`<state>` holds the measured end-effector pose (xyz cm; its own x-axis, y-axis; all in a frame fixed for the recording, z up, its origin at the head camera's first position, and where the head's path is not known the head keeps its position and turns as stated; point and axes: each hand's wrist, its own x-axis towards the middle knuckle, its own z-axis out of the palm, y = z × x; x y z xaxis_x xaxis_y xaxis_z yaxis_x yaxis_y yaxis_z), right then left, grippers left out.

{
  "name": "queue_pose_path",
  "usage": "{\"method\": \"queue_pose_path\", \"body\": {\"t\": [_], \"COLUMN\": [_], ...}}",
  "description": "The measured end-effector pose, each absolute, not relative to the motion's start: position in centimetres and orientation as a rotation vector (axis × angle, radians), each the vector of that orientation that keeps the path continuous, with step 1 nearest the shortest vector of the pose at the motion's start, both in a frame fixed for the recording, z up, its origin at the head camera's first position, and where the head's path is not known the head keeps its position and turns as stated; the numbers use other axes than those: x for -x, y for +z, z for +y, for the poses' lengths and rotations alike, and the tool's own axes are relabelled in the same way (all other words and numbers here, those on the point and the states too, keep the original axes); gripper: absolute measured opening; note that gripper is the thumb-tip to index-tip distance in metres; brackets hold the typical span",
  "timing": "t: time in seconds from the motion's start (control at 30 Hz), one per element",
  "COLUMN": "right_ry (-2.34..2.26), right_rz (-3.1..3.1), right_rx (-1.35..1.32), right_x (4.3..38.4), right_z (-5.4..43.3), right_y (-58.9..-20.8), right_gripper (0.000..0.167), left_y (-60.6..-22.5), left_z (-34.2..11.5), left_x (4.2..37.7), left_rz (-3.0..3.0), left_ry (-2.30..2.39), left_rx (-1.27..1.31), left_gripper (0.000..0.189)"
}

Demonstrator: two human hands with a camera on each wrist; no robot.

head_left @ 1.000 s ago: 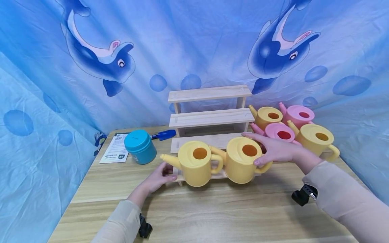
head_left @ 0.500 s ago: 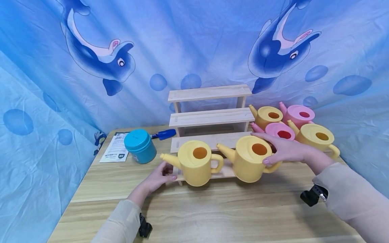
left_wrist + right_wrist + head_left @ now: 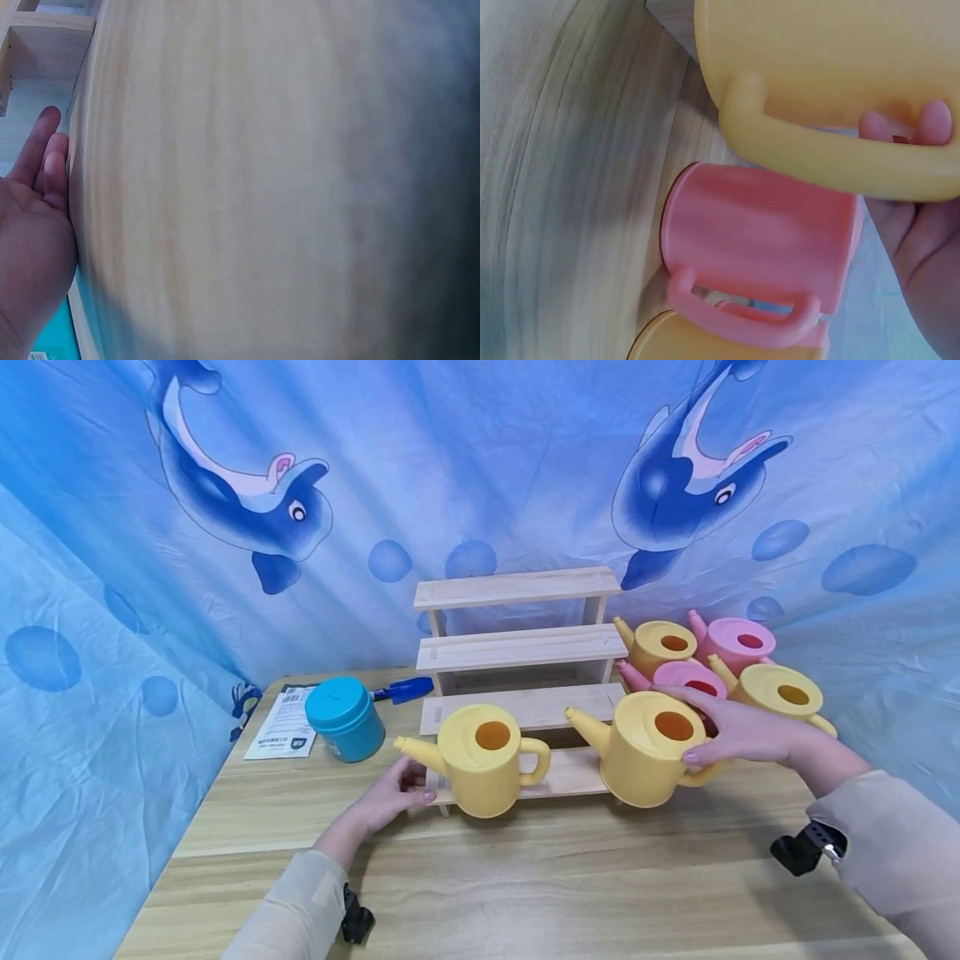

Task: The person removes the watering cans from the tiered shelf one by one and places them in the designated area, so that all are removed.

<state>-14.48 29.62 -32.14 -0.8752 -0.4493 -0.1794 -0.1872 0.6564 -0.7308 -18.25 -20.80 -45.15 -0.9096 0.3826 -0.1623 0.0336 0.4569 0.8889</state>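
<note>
1. Grips a yellow watering can (image 3: 637, 764) at its handle side with the right hand (image 3: 742, 727); sets thumb against the near side, fingers bent round toward the far side, two fingertips visible in the handle gap.
2. Locates this can at the right end of the lowest shelf (image 3: 566, 774) of a wooden stand (image 3: 521, 647); cannot tell whether base and shelf touch.
3. Grips the shelf's left end with the left hand (image 3: 386, 800), thumb at the front edge, fingers bent, tips partly hidden.
4. Finds a second yellow watering can (image 3: 480, 777) upright on the shelf's left part, spout pointing left, apart from the first.
5. Notes two pink watering cans (image 3: 742, 639) and two other yellow cans (image 3: 772, 689) grouped on the tabletop (image 3: 525, 885), right of the stand.
6. Notes a blue tub (image 3: 360, 731) left of the stand.
</note>
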Motion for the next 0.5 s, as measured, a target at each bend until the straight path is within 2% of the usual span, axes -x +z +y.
{"method": "queue_pose_path", "body": {"t": [0.27,0.5], "right_ry": [-1.044,-1.068], "right_rz": [2.54,2.58], "right_rx": [0.583,0.547], "right_x": [14.6,14.0], "right_z": [30.1,30.8], "right_y": [-32.4,-32.5], "right_gripper": [0.102,0.095], "left_y": [-45.1,-45.2], "left_z": [-20.8,-20.8], "left_x": [18.2,18.3], "left_rz": [2.376,2.385], "left_ry": [1.421,1.413], "left_rx": [-0.348,-0.351], "left_gripper": [0.062,0.061]}}
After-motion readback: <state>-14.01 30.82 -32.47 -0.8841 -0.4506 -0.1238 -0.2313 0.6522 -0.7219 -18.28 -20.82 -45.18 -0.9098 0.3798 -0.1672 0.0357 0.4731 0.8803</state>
